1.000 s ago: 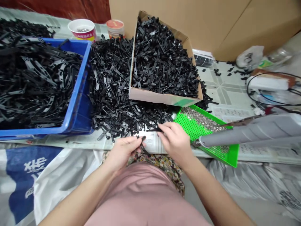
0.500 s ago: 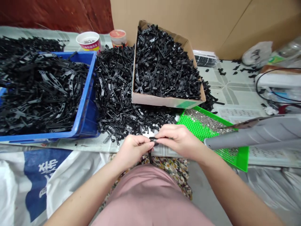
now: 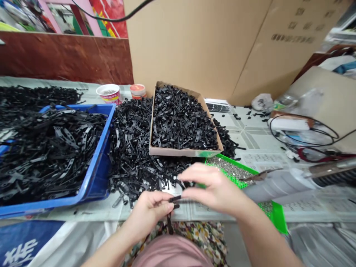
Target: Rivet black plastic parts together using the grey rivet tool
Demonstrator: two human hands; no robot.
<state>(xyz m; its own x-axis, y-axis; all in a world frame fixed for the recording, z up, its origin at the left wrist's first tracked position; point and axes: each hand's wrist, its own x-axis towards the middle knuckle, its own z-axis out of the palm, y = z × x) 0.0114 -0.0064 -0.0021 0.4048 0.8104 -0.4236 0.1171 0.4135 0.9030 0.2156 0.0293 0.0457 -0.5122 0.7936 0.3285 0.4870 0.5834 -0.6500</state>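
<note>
Left hand (image 3: 148,212)'s pinching some black parts (image 3: 169,224), right hand (image 3: 214,188)'s fingers are spread just beside them, blue bin (image 3: 102,172) around 10 o'clock.

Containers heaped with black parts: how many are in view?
2: the blue bin at the picture's left and the cardboard box near its middle. Others may be hidden.

Bright, fairly even light, looks to be from above; pale glare on blk parts (image 3: 66,137) in blue bin (image 3: 101,170) at front edge of table (image 3: 257,135), dark shadow under carton (image 3: 180,152); R hand (image 3: 208,187) blurry, L hand (image 3: 150,211) sharper; grey tool (image 3: 280,185) farther R soft, wide-angle stretch at pic sides
</note>
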